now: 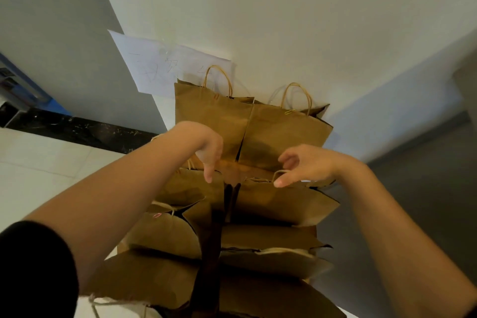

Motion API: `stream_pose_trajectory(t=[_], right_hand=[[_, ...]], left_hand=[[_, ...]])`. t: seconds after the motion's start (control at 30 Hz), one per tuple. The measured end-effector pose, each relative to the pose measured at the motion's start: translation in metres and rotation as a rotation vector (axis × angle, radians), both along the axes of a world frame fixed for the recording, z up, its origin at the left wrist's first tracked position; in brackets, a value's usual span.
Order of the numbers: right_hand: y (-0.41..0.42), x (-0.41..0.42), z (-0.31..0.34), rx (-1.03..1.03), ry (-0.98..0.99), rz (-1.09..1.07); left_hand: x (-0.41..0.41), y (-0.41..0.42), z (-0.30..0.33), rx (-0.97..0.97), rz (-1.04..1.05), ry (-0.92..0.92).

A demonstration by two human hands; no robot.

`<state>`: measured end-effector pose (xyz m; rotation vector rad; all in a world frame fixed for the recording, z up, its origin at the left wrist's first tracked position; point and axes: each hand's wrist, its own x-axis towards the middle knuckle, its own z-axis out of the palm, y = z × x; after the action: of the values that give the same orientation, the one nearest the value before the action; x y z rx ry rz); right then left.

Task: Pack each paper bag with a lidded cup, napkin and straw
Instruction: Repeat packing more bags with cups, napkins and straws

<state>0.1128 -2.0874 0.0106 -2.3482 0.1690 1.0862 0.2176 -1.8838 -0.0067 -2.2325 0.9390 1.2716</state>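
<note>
Brown paper bags (165,237) stood in two rows, and beyond them the left hand (210,152) hung open while the right hand (302,165) pinched a bag handle (280,172) directly beneath it.

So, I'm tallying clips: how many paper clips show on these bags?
2. A gold paper clip on the top edge of the back right bag by the wall; a pink paper clip on a nearer left bag. Others may be hidden.

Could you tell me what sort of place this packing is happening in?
Probably an indoor packing corner against a wall, perhaps in a shop or office: rows of brown paper bags with twine handles, a handwritten white paper sheet on the plain white wall, and pale floor tiles.
</note>
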Motion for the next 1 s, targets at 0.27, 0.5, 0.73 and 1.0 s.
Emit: stream_pose_trajectory(t=[0.27, 0.5, 0.73, 1.0], right_hand=[[0.029, -0.005, -0.016, -0.176, -0.077, 0.124], [0.061, -0.011, -0.038, -0.448, -0.257, 0.258], [0.062, -0.002, -0.05, -0.503, -0.362, 0.303], [0.049, 0.038, -0.039, -0.591, -0.41, 0.343]], left_hand=[[-0.022, 0.014, -0.018, -0.084, 0.013, -0.13], [-0.033, 0.012, -0.028, -0.158, -0.125, -0.295], [-0.026, 0.009, -0.028, -0.193, -0.163, -0.369], [-0.001, -0.014, -0.015, -0.152, -0.224, -0.483]])
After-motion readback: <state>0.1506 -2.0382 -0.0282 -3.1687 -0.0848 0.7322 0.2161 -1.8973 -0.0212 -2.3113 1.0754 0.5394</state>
